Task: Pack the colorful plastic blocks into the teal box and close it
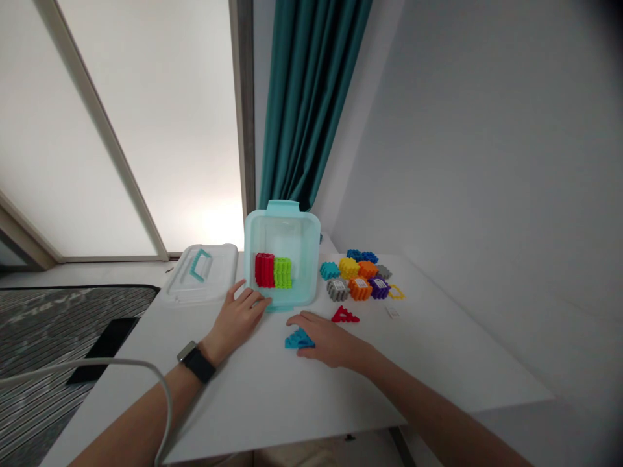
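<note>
A pale teal plastic box (pixel 282 227) stands on the white table (pixel 438 350), with a red stack (pixel 264 270) and a green stack (pixel 283 272) of toothed pieces inside. My left hand (pixel 238 318) rests flat against the box's near left corner, fingers stretched out. My right hand (pixel 324 337) lies on the table just in front of the box, its fingers closed over a small blue triangular stack (pixel 298 339). A red triangular piece (pixel 344 316) lies just right of that hand.
The box's clear lid (pixel 200 274) with a teal handle lies left of it. Several coloured stacks (pixel 360 275) in yellow, orange, grey, purple and blue sit at the right, with a yellow ring (pixel 396 292) and a small white tag (pixel 392 312). A teal curtain (pixel 311 97) hangs behind.
</note>
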`<state>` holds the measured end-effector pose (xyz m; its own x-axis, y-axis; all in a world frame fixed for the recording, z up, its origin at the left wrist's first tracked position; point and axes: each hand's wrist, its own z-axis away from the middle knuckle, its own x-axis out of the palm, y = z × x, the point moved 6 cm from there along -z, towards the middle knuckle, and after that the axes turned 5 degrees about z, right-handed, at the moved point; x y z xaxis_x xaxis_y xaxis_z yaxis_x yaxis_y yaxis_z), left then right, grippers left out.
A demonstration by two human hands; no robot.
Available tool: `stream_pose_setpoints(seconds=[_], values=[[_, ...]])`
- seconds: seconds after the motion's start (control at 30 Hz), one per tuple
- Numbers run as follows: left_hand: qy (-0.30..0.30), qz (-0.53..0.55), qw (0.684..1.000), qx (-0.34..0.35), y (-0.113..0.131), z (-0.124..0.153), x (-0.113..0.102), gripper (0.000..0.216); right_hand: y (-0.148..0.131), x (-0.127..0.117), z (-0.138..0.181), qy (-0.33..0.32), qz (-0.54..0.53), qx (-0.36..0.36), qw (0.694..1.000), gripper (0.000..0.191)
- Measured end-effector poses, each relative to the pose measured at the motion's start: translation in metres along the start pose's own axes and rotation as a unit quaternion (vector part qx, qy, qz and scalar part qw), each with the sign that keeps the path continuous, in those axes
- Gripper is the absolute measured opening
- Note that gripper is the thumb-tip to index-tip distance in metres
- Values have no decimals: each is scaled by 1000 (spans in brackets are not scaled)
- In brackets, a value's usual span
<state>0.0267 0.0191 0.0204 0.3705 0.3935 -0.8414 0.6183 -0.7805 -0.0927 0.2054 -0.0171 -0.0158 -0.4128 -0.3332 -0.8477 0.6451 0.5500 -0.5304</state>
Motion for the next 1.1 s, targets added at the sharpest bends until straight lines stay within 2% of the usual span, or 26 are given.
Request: stream_pose_setpoints(seconds=[0.3, 0.5, 0.6, 0.7, 0.8, 1.0, 1.1], values=[[-4, -2, 1000, -2, 0, 0, 0, 24, 0, 2, 17, 29, -18, 16, 999, 51], [-3, 2, 1000, -6, -1, 0, 1, 24, 2, 1, 20, 44, -6, 17, 999, 26], [-3, 4, 1000, -6, -1, 0, 0, 24, 0, -1, 20, 65, -18, 4, 998, 21], [-5, 2, 1000, -6, 2, -1, 1, 25, -3, -9, 17, 114, -53, 1, 992, 27], [-5, -4, 1000, -8, 6, -1, 1, 24, -4, -19, 12, 191, -76, 17, 979, 31], [-10, -18, 1000, 1, 10, -2, 0, 24, 9, -26, 4, 372, -70, 57, 924, 33], [-22, -26, 999, 6, 11, -3, -2, 23, 13, -21, 4, 423, -34, 54, 904, 30]])
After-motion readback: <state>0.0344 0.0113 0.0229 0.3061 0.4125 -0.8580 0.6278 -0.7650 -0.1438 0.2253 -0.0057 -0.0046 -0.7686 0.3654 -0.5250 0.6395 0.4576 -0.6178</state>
